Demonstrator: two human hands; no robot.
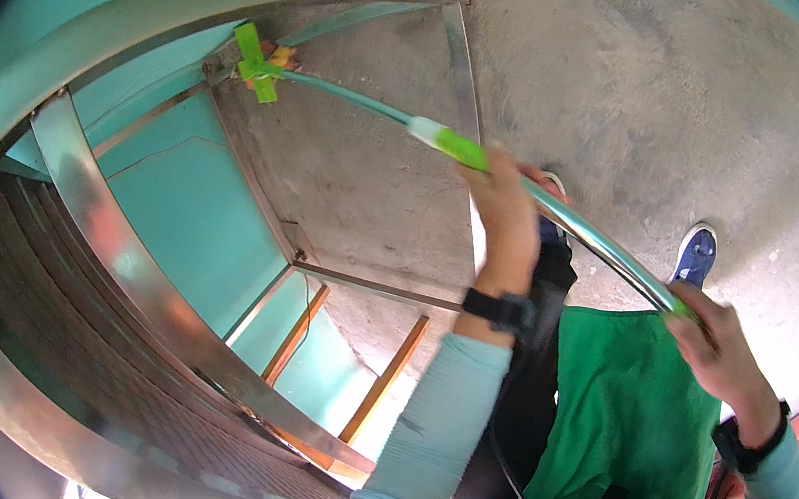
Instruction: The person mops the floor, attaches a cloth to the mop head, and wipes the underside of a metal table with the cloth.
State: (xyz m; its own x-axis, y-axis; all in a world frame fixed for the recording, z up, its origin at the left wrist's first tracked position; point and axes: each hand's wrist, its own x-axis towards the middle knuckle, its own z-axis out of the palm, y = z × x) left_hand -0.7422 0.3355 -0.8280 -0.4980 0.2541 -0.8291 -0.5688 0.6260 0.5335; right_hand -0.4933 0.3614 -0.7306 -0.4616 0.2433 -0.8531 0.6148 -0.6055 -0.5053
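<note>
A long pole with a green head [260, 68] at its far end slants across the view. Its metal shaft [590, 237] runs between my hands. My left hand [507, 207] is closed around the pole beside its green and white collar, slightly blurred. My right hand [706, 335] grips the green end of the handle, lower right. The green head lies at the floor corner beside a metal frame leg, against some small yellow and reddish bits [285, 56]. What the head is made of cannot be told.
A metal frame [141, 253] with bars surrounds the pole head on the left, near a turquoise wall [200, 208]. Wooden legs [386, 380] stand beyond its lower bar. Grey concrete floor [619, 74] extends to the right. A blue shoe [697, 252] and a green apron [627, 416] are below me.
</note>
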